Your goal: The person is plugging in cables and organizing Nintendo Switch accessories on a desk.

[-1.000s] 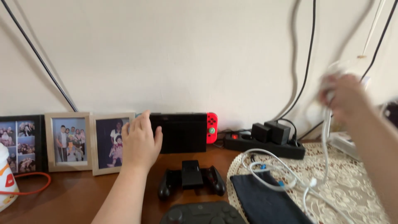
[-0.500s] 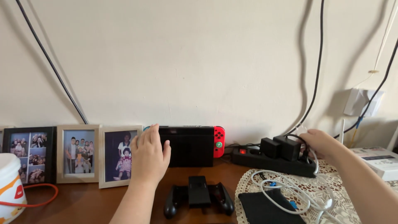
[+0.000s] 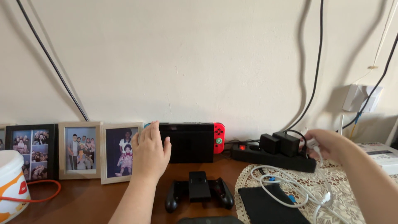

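While our left hand (image 3: 150, 152) rests with fingers (image 3: 155, 129) together and flat against the left end of the black console dock (image 3: 191, 142), that dock stands upright at the far edge of the brown table (image 3: 91, 203), its long axis running left to right along the wall. At the far right lies a white box (image 3: 379, 156), flat, with a dark label strip on top. Beside the dock's right end, a black power strip (image 3: 273, 159) lies lengthwise, carrying two black adapters. Our right hand (image 3: 327, 144) hovers at the strip's right end, fingers pinching a white plug (image 3: 314, 144) whose white cable (image 3: 290, 191) trails toward us over the lace mat. Compared with half a second ago, the plug now shows clear of the strip, and the left hand has barely shifted.
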